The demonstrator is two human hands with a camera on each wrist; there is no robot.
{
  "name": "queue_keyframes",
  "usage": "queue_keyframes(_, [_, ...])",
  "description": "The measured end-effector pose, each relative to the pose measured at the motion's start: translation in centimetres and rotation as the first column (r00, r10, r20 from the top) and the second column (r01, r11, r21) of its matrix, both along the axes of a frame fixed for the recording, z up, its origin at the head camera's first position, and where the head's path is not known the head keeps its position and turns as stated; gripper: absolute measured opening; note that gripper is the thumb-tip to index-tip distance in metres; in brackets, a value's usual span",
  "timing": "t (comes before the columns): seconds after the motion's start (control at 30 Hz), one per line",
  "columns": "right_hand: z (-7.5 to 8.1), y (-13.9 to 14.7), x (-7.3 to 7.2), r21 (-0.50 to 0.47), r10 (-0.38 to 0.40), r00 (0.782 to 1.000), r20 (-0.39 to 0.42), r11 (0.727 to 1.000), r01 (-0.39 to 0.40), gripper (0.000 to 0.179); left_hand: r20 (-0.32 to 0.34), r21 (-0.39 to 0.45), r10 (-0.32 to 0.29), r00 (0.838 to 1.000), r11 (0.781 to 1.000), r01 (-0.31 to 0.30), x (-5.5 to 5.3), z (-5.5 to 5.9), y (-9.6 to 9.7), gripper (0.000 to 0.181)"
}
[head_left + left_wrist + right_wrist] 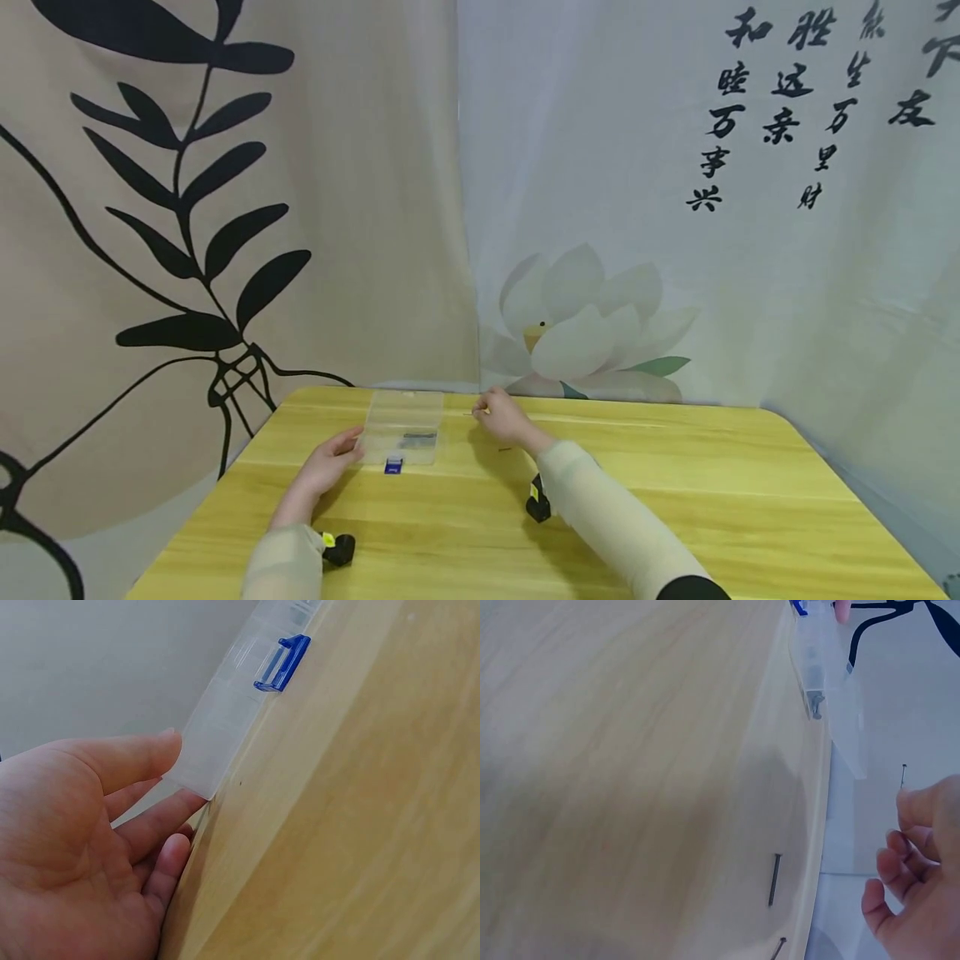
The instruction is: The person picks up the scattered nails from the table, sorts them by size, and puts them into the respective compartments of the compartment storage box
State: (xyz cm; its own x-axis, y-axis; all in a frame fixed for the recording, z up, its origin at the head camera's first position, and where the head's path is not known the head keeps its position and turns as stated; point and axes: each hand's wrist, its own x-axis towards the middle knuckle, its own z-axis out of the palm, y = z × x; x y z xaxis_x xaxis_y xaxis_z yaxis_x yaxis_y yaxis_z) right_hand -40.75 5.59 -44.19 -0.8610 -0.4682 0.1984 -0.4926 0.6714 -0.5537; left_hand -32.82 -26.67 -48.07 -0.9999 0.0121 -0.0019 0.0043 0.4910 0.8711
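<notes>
A clear plastic box [377, 451] with a blue latch [286, 663] lies toward the far edge of the table, its lid [847, 727] raised. My left hand [328, 463] holds the box's near left corner, thumb at the front wall and fingers around the corner. Right of the box, my right hand [506, 418] pinches a thin nail [903, 777] between thumb and fingertips, its head end sticking out. Inside the box, several nails [815, 703] are bunched in one compartment. Two loose nails [775, 880] lie on the table below the right hand.
The wooden table [675, 500] ends just behind the box and the right hand. Printed curtains [375, 208] hang directly behind that edge. A black device with a yellow mark [537, 500] sits at the right wrist, and a similar one [340, 550] at the left.
</notes>
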Motion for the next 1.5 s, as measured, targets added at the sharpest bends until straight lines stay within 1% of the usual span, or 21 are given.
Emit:
queue_keyframes(0.13, [0.3, -0.7, -0.3, 0.009, 0.012, 1.0, -0.017, 1.0, -0.012, 0.017, 0.004, -0.004, 0.01, 1.0, 1.0, -0.01, -0.1, 0.2, -0.1, 0.051])
queue_keyframes(0.27, [0.0, -1.4, -0.5, 0.021, 0.016, 0.999, -0.034, 1.0, -0.015, 0.015, 0.005, 0.001, 0.011, 1.0, 1.0, -0.011, 0.0, 0.2, -0.1, 0.051])
queue_keyframes(0.5, [-0.4, -2.6, -0.4, 0.046, 0.038, 0.997, -0.061, 0.998, -0.035, 0.013, 0.0, 0.017, 0.011, 1.0, 1.0, -0.011, 0.1, 0.0, 0.0, 0.05])
queue_keyframes(0.67, [-0.2, -3.7, 0.0, 0.067, 0.06, 0.995, -0.076, 0.996, -0.055, 0.014, -0.004, 0.024, 0.012, 1.0, 1.0, -0.012, 0.0, 0.0, 0.1, 0.05])
queue_keyframes(0.8, [-0.1, -4.6, 0.5, 0.064, 0.066, 0.996, -0.056, 0.996, -0.062, 0.014, 0.003, 0.03, 0.005, 1.0, 1.0, -0.005, 0.2, 0.1, 0.0, 0.05])
queue_keyframes(0.93, [-0.1, -5.4, 0.6, 0.063, 0.065, 0.997, -0.048, 0.996, -0.062, 0.013, 0.009, 0.039, 0.005, 1.0, 0.999, -0.005, 0.3, 0.1, 0.0, 0.05])
queue_keyframes(1.1, [-0.2, -6.4, 0.9, 0.071, 0.067, 0.996, -0.054, 0.995, -0.063, 0.013, 0.008, 0.038, 0.014, 1.0, 0.999, -0.014, 0.4, 0.2, 0.0, 0.05])
queue_keyframes(1.27, [-0.4, -7.1, 1.3, 0.082, 0.07, 0.997, -0.043, 0.994, -0.066, 0.012, 0.002, 0.03, 0.016, 1.0, 0.999, -0.016, 0.4, 0.1, 0.0, 0.049])
queue_keyframes(1.5, [-0.7, -7.6, 2.1, 0.084, 0.071, 0.997, -0.003, 0.994, -0.071, 0.014, -0.011, 0.018, 0.018, 1.0, 1.0, -0.018, 0.2, 0.0, 0.1, 0.049])
